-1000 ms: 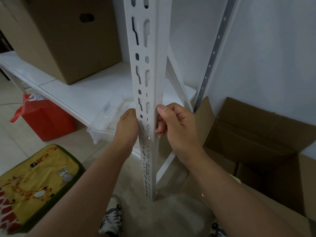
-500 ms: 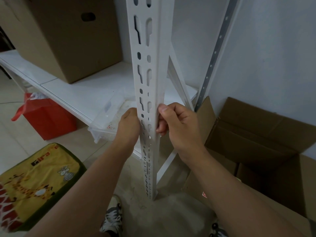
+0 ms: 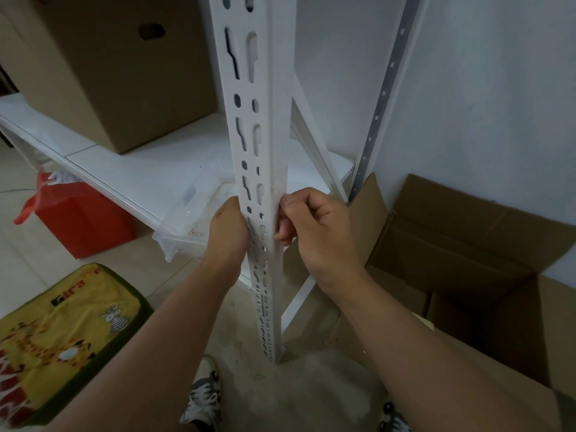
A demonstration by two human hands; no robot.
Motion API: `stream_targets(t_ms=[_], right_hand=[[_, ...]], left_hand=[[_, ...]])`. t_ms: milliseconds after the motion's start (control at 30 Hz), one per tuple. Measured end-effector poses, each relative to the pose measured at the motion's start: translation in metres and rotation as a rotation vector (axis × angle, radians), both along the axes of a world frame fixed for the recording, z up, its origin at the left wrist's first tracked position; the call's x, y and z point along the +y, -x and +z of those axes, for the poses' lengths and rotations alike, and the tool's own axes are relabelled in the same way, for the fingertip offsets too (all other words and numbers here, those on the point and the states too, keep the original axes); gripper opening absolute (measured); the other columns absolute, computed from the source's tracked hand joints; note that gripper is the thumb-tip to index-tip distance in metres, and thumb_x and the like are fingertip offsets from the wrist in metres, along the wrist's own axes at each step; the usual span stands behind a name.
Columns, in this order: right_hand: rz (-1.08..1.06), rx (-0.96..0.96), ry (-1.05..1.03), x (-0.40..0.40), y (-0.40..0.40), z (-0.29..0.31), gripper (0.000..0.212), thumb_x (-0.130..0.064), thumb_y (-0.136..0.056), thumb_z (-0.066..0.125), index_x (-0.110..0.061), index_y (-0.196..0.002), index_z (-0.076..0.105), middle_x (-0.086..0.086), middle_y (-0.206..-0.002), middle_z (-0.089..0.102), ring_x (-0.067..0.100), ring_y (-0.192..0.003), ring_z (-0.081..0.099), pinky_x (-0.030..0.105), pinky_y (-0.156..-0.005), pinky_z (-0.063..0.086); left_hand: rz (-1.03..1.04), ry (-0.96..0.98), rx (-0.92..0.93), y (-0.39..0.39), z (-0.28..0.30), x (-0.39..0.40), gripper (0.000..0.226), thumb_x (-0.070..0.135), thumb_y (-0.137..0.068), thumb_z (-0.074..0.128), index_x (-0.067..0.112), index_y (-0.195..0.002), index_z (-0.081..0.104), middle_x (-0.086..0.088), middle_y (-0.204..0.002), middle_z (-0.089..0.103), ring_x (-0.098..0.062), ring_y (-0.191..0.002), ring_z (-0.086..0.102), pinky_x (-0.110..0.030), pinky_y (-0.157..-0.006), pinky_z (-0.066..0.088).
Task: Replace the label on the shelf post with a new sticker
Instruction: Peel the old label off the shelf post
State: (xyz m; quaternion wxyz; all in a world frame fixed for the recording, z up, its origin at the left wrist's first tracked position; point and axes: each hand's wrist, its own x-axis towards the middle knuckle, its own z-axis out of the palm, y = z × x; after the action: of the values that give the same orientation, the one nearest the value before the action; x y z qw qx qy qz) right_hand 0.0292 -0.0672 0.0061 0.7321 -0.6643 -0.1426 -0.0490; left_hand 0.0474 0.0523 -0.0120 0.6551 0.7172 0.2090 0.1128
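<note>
White-painted steel of the shelf post [image 3: 265, 169] is flanked by the left hand [image 3: 229, 227] and right hand [image 3: 314, 226], fingers curled against its edges; no label is discernible, so residue could be left or the corner torn.

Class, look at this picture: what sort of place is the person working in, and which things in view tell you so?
Probably a storeroom or stock area. A white slotted shelf post stands on a bare floor, a closed cardboard box sits on the shelf, and an open cardboard box stands against the wall.
</note>
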Motion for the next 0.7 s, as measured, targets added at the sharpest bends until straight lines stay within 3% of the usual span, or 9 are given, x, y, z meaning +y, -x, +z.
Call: stream_targets(t_ms=[133, 200, 333, 500, 700], right_hand=[[0.033, 0.020, -0.001, -0.003, 0.000, -0.001, 0.024, -0.008, -0.094, 0.052, 0.009, -0.079, 0.059, 0.010, -0.058, 0.058, 0.016, -0.054, 0.055, 0.024, -0.057, 0.051], [0.057, 0.023, 0.005, -0.007, 0.002, 0.000, 0.024, -0.010, -0.096, 0.051, 0.007, -0.080, 0.059, 0.010, -0.062, 0.060, 0.019, -0.058, 0.057, 0.027, -0.058, 0.051], [0.129, -0.036, 0.082, -0.018, 0.015, 0.004, 0.030, -0.019, -0.097, 0.049, 0.003, -0.078, 0.057, 0.006, -0.063, 0.060, 0.016, -0.059, 0.058, 0.027, -0.058, 0.050], [0.161, -0.160, 0.193, -0.034, 0.029, 0.010, 0.042, -0.037, -0.093, 0.046, -0.003, -0.072, 0.059, -0.005, -0.057, 0.059, 0.006, -0.053, 0.056, 0.017, -0.056, 0.046], [0.132, -0.290, 0.288, -0.045, 0.031, 0.004, 0.028, -0.035, -0.091, 0.051, -0.011, -0.079, 0.061, -0.006, -0.065, 0.058, 0.005, -0.058, 0.056, 0.013, -0.055, 0.044]], left_hand=[[-0.003, -0.025, -0.027, 0.002, -0.003, 0.004, 0.027, 0.018, -0.096, 0.034, 0.006, -0.091, 0.058, -0.002, -0.086, 0.063, -0.019, -0.081, 0.056, -0.033, -0.074, 0.044], [0.078, -0.102, -0.100, 0.005, -0.003, 0.006, 0.024, 0.021, -0.098, 0.034, 0.013, -0.103, 0.056, 0.003, -0.097, 0.062, -0.016, -0.093, 0.058, -0.033, -0.081, 0.047], [0.219, -0.248, -0.512, 0.028, 0.012, -0.003, 0.009, 0.010, -0.099, 0.043, 0.017, -0.103, 0.046, 0.010, -0.087, 0.049, 0.003, -0.079, 0.050, -0.012, -0.070, 0.040], [-0.024, -0.484, -0.857, 0.071, 0.023, -0.023, 0.006, 0.014, -0.092, 0.050, 0.012, -0.097, 0.049, 0.006, -0.082, 0.051, -0.007, -0.071, 0.050, -0.018, -0.063, 0.045], [-0.238, -0.463, -0.907, 0.085, 0.024, -0.031, 0.020, 0.019, -0.088, 0.063, 0.015, -0.104, 0.053, 0.006, -0.091, 0.060, -0.015, -0.080, 0.062, -0.034, -0.068, 0.054]])
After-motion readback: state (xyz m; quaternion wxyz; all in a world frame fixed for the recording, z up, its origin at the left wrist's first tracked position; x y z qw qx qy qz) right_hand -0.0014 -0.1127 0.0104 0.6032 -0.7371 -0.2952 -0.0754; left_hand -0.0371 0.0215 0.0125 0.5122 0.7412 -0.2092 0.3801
